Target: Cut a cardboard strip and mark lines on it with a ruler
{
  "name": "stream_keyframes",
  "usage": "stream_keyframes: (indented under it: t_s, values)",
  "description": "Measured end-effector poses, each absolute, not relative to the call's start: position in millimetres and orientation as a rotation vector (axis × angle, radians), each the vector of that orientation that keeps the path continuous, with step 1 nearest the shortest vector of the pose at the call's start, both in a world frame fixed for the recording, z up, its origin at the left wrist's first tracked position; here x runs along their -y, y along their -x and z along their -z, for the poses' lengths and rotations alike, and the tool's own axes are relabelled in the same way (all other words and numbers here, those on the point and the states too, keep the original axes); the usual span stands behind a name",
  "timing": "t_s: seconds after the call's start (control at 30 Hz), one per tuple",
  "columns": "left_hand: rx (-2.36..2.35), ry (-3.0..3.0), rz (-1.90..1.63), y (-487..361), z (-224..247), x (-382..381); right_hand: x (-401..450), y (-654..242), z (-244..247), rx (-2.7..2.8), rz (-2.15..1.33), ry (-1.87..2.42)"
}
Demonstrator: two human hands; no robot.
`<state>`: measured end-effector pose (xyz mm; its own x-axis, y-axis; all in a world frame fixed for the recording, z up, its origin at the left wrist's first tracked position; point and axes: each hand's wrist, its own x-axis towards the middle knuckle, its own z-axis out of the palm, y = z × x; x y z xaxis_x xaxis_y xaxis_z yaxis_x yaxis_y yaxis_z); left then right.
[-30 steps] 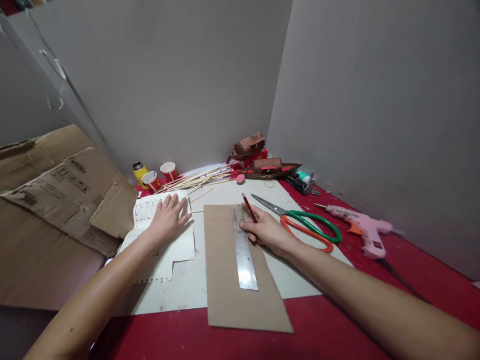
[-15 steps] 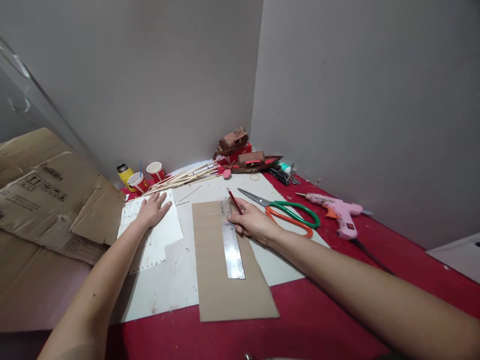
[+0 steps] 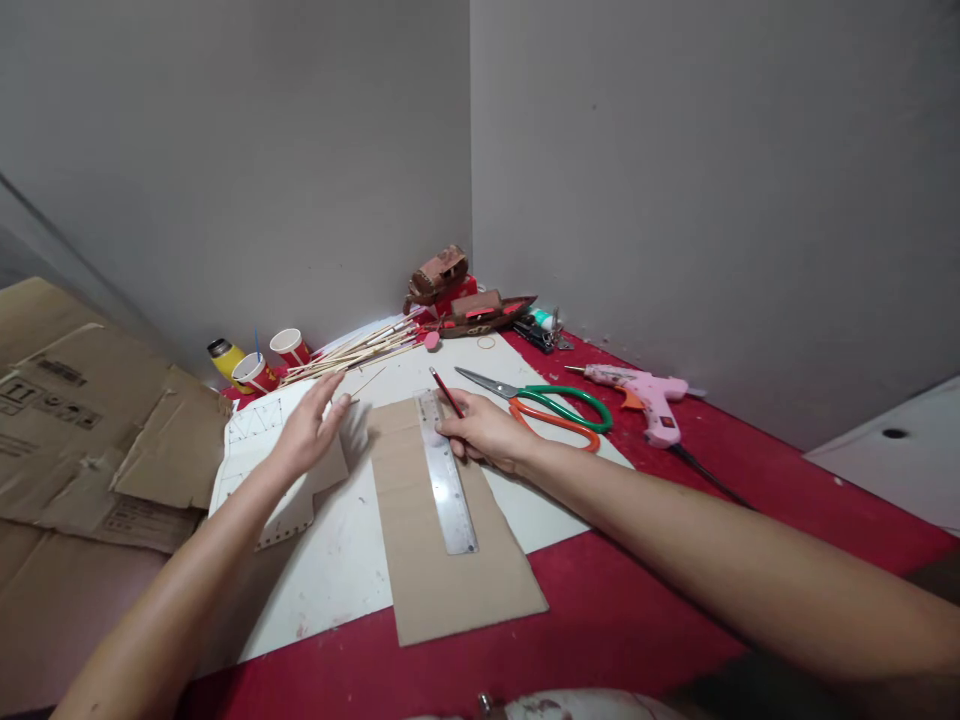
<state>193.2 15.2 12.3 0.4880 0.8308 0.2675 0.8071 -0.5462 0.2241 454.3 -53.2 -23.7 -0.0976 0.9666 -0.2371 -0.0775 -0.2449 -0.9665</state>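
My right hand (image 3: 484, 432) pinches a dark red pencil (image 3: 445, 391), its thumb and fingers at the upper end of a clear ruler (image 3: 452, 500). The ruler lies lengthwise on a brown cardboard piece (image 3: 424, 595). Over a white sheet with pencilled lines (image 3: 251, 425) my left hand (image 3: 311, 428) is raised a little, fingers stretched out and holding nothing. Scissors with one green and one orange handle (image 3: 525, 393) lie just beyond my right hand, blades pointing left.
A pink glue gun (image 3: 652, 395) rests on the red table (image 3: 600, 600) at right. Thin wooden sticks (image 3: 352, 350), two paper cups (image 3: 289, 346), a yellow bottle (image 3: 226, 362) and model boats (image 3: 480, 312) stand toward the back. Large folded cardboard (image 3: 82, 430) leans at left.
My left hand has lifted off the white sheet and turned, thumb side up. The right hand keeps the pencil by the ruler. The view has swung slightly to the right.
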Motion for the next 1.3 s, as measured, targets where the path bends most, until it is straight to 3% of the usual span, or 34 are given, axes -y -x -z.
stream_keyframes:
  t_s: [0.23, 0.4, 0.7, 1.03, 1.3]
  values:
    - [-1.224, -2.648, -0.323, -246, 18, 66, 56, -457, 15, 1.097, -1.368, 1.314]
    - [-1.354, -2.657, -0.167, -241, 40, 66, 70, -473, 18, 1.201, -1.248, 1.414]
    - [-1.263, -2.637, -0.040, -245, 38, 83, 100, -470, 40, 1.525, -1.031, 1.468]
    - [-1.287, -2.572, -0.064, -236, 39, 129, 109, -466, 40, 1.013, -1.363, 1.422]
    - [-1.291, -2.596, -0.056, -249, 37, 134, 95, -469, 40, 1.174, -1.259, 1.525]
